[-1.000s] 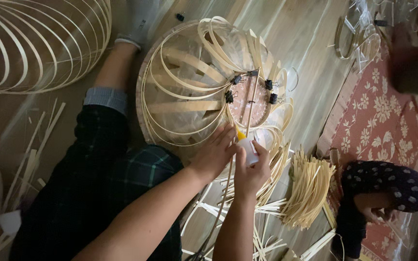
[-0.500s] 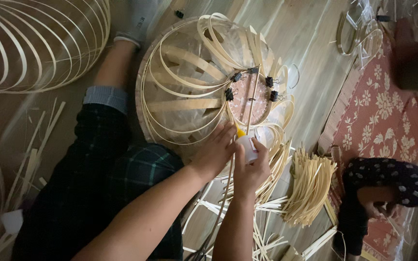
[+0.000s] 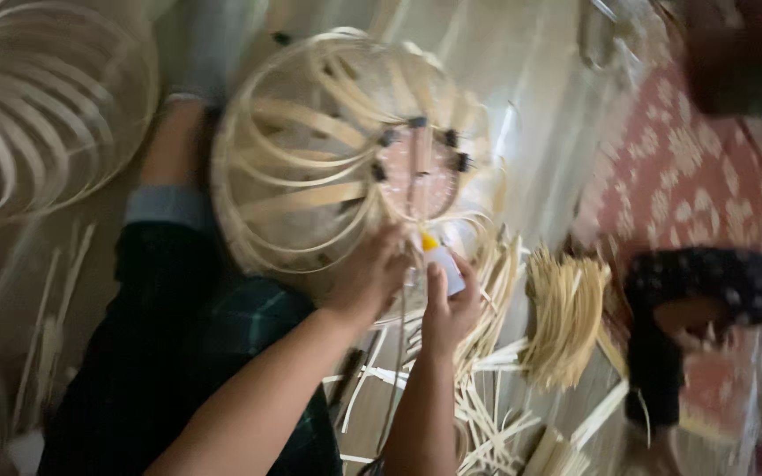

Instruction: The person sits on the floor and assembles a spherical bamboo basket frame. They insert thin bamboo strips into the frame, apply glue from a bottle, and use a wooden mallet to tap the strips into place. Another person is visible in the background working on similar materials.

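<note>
head view, two hands, right hand [image 3: 448, 304] gripping one glue bottle [image 3: 440, 261], one bamboo frame [image 3: 328, 150]

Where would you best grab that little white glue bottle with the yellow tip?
Probably around the white body of the glue bottle, from below, as the right hand does. Its yellow tip points up toward the bamboo frame, so the nozzle stays free.

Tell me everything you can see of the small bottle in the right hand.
The small bottle is white with a yellow tip, plastic by the look of it. The right hand grips its body from below, tip pointing up and left toward the round frame of bent pale strips. The left hand sits right beside it, against the frame's lower edge. The picture is blurred, so whether the tip touches the frame or carries a cap cannot be told. Loose strips lie on the floor beneath.
</note>
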